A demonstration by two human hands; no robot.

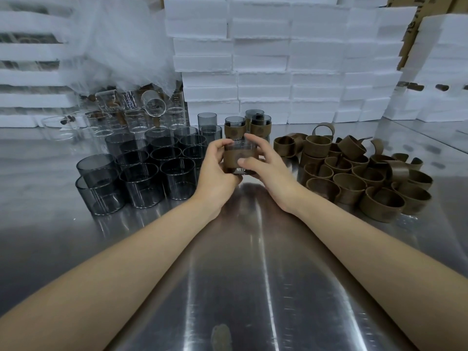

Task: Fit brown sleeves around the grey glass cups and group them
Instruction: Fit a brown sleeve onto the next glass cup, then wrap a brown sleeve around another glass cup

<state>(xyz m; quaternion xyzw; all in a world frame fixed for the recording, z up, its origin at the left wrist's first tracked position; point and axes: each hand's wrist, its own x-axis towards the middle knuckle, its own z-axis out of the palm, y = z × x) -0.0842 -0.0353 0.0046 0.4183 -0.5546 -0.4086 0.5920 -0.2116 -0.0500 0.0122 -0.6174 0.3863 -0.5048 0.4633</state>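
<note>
Both hands at centre of the steel surface [253, 274], forearms bare.

Left hand [217, 168]: fingers and thumb curled round the left side of one grey cup [240, 145].
Right hand [268, 168]: grips the same cup from the right, thumb laid across the front and fingertips over the upper edge.
Brown sleeve [234, 160] sits around the cup's middle. Grey glass shows above and below the band. The cup is upright; cannot tell whether its base touches the surface.

Bare grey cups [152, 168]: a tight cluster to the left of the hands, upright, mostly touching, some stacked on others.
Finished cups [235, 127]: three with sleeves on, standing together just behind the held cup.
Loose sleeves [354, 173]: a heap to the right of the hands, some standing on edge and some tipped or lying over one another.

Clear glasses [126, 115]: far left at the back, one tilted on top of the others.
White foam boxes [266, 72]: stacked in rows along the back edge.
</note>
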